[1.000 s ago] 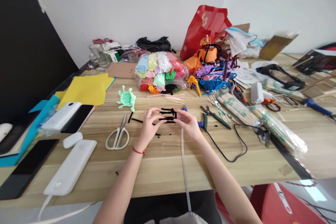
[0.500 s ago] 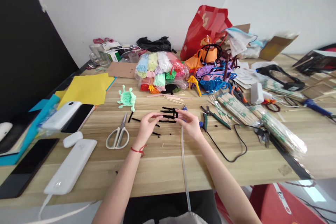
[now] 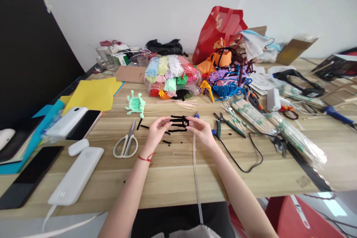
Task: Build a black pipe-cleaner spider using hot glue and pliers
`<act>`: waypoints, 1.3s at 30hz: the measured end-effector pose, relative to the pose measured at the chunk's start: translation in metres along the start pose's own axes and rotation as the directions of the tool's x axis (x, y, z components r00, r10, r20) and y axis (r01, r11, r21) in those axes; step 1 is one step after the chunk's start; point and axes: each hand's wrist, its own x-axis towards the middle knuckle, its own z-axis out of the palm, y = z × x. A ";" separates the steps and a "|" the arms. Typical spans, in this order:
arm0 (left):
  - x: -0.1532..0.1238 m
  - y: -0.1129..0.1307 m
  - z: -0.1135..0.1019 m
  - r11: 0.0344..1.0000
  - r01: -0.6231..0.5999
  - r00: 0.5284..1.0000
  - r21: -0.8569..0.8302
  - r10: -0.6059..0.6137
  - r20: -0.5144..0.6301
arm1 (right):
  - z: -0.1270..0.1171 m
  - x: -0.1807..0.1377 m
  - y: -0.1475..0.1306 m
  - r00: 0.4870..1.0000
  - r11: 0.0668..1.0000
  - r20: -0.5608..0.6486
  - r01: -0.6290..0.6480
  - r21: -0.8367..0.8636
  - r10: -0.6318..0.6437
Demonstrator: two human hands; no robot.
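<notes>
Black fuzzy strips (image 3: 178, 130), already crosslinked toward the right, are spanning mid-frame; we are pinching them with left hand (image 3: 157, 131) and right hand (image 3: 203, 131), while loose black scraps (image 3: 166, 142) are lying unattached below.

Fingertips of the left hand (image 3: 158, 131) and right hand (image 3: 203, 132) cover the ends of a black fuzzy frame (image 3: 179, 130), its joints too small to make out.
The right hand also blocks the middle of a blue tool (image 3: 196, 115); black scraps (image 3: 166, 142) nearby are too tiny to identify. The left edge crops a white mouse (image 3: 6, 137) and a dark phone (image 3: 31, 176), the bottom edge cuts both forearms (image 3: 126, 193), and lettering on a red bag (image 3: 210, 35) is too blurred to read.
</notes>
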 end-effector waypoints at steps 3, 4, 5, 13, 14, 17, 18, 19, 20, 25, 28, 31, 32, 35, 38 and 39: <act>0.000 0.001 0.000 1.000 0.001 0.999 -0.019 0.000 0.043 | 0.000 -0.001 -0.001 1.000 1.000 0.023 -0.018 0.001 0.018; 0.000 0.001 0.001 1.000 0.006 0.999 -0.022 -0.005 0.042 | 0.001 -0.001 -0.001 0.999 1.000 0.028 -0.024 -0.001 0.024; 0.000 0.001 0.001 1.000 0.016 0.999 -0.024 -0.015 0.033 | 0.001 -0.001 -0.001 0.999 1.000 0.030 -0.027 -0.002 0.027; 0.002 -0.001 -0.001 0.992 0.075 0.995 -0.101 -0.081 -0.057 | -0.003 0.002 0.006 1.000 1.000 0.013 -0.018 -0.023 0.019; 0.003 -0.002 -0.003 0.992 0.073 0.992 -0.101 -0.083 -0.093 | -0.004 0.002 0.008 1.000 0.999 -0.002 -0.010 -0.031 0.010; 0.006 -0.009 -0.011 0.994 0.070 0.970 -0.090 -0.089 -0.224 | -0.007 0.004 0.012 0.998 0.999 -0.059 0.009 -0.042 -0.011; 0.008 -0.011 -0.015 0.994 0.072 0.960 -0.082 -0.091 -0.266 | -0.008 0.005 0.013 0.996 0.999 -0.083 0.013 -0.045 -0.016; 0.009 -0.014 -0.018 0.994 0.079 0.954 -0.075 -0.098 -0.285 | -0.008 0.005 0.013 0.994 0.999 -0.108 0.015 -0.050 -0.021; 0.011 -0.016 -0.022 0.995 0.083 0.950 -0.062 -0.098 -0.295 | -0.009 0.005 0.014 0.991 0.998 -0.132 0.017 -0.055 -0.024; 0.013 -0.024 -0.034 0.996 0.059 0.962 0.071 -0.038 -0.271 | -0.009 0.006 0.012 0.982 0.998 -0.184 0.021 -0.051 -0.030; 0.011 -0.026 -0.035 0.989 0.010 0.982 0.148 0.019 -0.190 | -0.009 0.006 0.010 0.981 0.999 -0.189 0.023 -0.049 -0.032; 0.009 -0.025 -0.034 0.962 -0.048 0.992 0.268 0.078 -0.103 | -0.008 0.006 0.009 0.980 0.999 -0.197 0.015 -0.044 -0.024; 0.008 -0.024 -0.034 0.941 -0.079 0.991 0.329 0.109 -0.076 | -0.008 0.006 0.009 0.979 0.999 -0.201 0.012 -0.042 -0.020; 0.007 -0.015 -0.035 0.838 -0.192 0.979 0.510 0.201 0.039 | -0.008 0.006 0.010 0.976 0.999 -0.217 0.004 -0.039 -0.012; 0.004 -0.006 -0.036 0.800 -0.256 0.960 0.543 0.143 0.242 | -0.009 0.006 0.011 0.975 0.999 -0.223 0.001 -0.038 -0.009; 0.003 -0.004 -0.037 0.802 -0.260 0.946 0.538 0.099 0.309 | -0.009 0.006 0.011 0.975 0.999 -0.222 0.001 -0.039 -0.009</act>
